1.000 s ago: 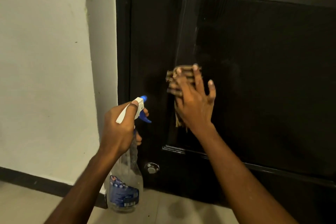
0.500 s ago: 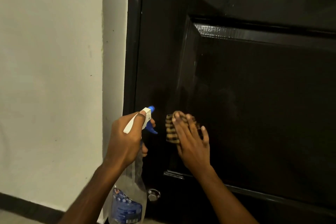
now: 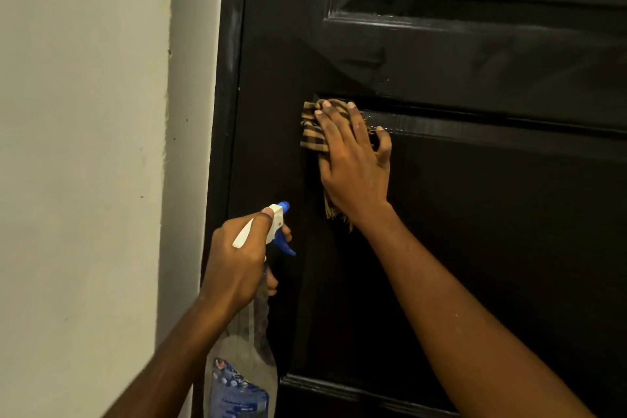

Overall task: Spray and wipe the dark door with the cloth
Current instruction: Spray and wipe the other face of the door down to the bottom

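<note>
Up the door [image 3: 492, 248] went our right hand [image 3: 356, 170] with the cloth [image 3: 312, 132]: half a second earlier it had been low on the recessed panel [image 3: 475, 282], close to the bottom moulding [image 3: 339, 390], and now it sat at that panel's upper left corner. The cloth was a tan and dark check, bunched, with a frayed edge hanging out below our wrist. Our fingers lay spread and fairly straight over it, pressing it flat against the door rather than curling round it.

The door was very dark and glossy. A pale sheen ran along the raised strip at the panel's top edge, and dull smears showed on the rail above it.

Lower and nearer the door's left edge, our left hand [image 3: 237, 265] gripped the neck of the spray bottle [image 3: 242, 380], with the thumb over its white head and a finger by the blue trigger. The nozzle pointed at the door, apart from the cloth. The bottle's clear body, with its blue label, hung below, partly hidden by our forearm.

Left of the door stood the dark door frame [image 3: 225, 112], and beyond it the pale wall [image 3: 84, 146].
</note>
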